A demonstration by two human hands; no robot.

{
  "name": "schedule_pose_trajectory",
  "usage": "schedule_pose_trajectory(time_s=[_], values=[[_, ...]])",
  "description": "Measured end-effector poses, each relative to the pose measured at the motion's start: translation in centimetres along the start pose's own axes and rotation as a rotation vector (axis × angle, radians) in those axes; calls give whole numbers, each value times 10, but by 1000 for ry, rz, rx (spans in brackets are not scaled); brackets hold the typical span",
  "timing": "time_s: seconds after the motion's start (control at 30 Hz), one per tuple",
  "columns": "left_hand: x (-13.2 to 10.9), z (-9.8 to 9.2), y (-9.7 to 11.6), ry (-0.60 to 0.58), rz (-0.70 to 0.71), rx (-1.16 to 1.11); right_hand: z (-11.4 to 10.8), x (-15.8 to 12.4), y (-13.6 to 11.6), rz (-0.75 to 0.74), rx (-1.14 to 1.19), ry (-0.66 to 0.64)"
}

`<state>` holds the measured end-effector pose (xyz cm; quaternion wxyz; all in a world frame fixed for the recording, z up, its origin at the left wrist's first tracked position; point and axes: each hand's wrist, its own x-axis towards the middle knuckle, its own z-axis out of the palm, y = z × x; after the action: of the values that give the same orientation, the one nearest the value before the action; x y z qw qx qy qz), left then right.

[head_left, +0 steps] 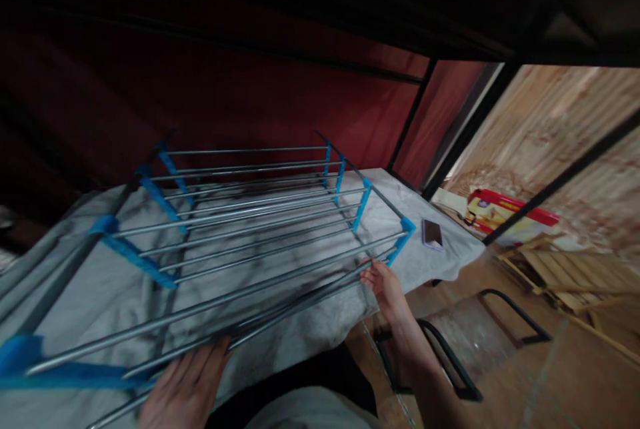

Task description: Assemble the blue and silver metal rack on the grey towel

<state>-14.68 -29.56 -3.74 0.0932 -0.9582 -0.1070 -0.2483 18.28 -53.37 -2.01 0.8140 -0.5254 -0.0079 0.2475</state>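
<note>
A rack of grey metal tubes with blue plastic brackets (136, 258) lies across a bed with a light grey sheet (320, 242). It looks like a shoe rack on its side. At its near left end, my left hand (187, 379) is closed over the near tubes, with its fingertips partly hidden. My right hand (383, 282) grips a thin near tube (325, 289) close to the right blue bracket, its thumb and fingers bent round it. Several tubes run close together between my two hands.
A phone (432, 234) lies on the sheet to the right. Dark metal bed posts (470, 125) stand around, with a red panel (260, 95) behind. On the floor at right are a black-framed chair (475, 342), a folded wooden item (575, 275) and a red-yellow box (510, 212).
</note>
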Motion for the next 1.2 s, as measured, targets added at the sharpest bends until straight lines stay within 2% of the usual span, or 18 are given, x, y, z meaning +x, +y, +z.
schedule_pose_trajectory(time_s=[0.17,0.33,0.6,0.83,1.03,1.2], values=[[29,-26,26,-227,-101,114,-20,10,-2,93,6,-30],[46,-34,36,-369,-148,120,-40,29,-1,134,-43,-12],[54,-38,39,-348,-69,156,-63,42,-1,177,-99,-55],[59,-39,30,-327,-32,118,-56,40,-4,189,-79,-43],[61,-38,33,-324,-41,130,-54,39,-5,146,-99,-62],[65,-39,36,-325,-57,100,-51,33,-7,143,-96,-17]])
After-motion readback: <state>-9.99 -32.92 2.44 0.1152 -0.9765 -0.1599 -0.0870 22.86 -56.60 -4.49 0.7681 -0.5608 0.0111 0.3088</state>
